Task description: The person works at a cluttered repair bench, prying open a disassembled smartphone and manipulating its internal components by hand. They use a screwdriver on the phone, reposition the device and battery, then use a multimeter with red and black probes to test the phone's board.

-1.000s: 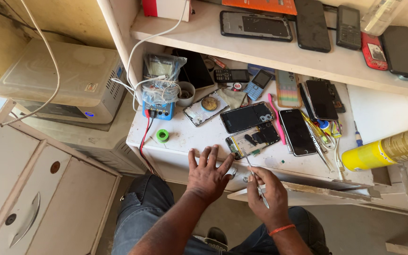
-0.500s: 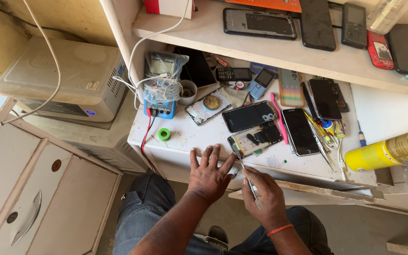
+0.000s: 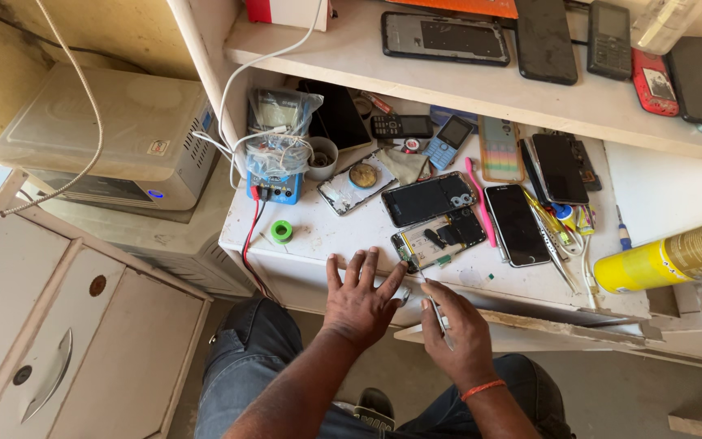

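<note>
- The opened smartphone with exposed circuit board and black internals [image 3: 439, 239] lies flat on the white desk [image 3: 318, 236], near its front edge, just beyond both hands.
- The right hand [image 3: 458, 335] holds a thin metal tool, probably tweezers [image 3: 435, 309], with the fingers pressed together around its shaft; the tip points toward the lower left corner of the opened phone.
- The left hand [image 3: 359, 297] rests palm down on the desk edge, fingers spread, holding nothing; the forefinger reaches toward the same corner.
- Judged step: fine work at that corner of the board, with the left hand as a brace.
- The next move calls for a steady tool tip and a firm hold on the phone body.
- Just beyond lies a black back panel with camera rings [image 3: 427, 197]; to its right, a dark-screened smartphone [image 3: 517, 224].
- A small green tape roll [image 3: 282, 232] sits apart to the left.
- A yellow spray can [image 3: 676, 256] lies on its side at far right.
</note>
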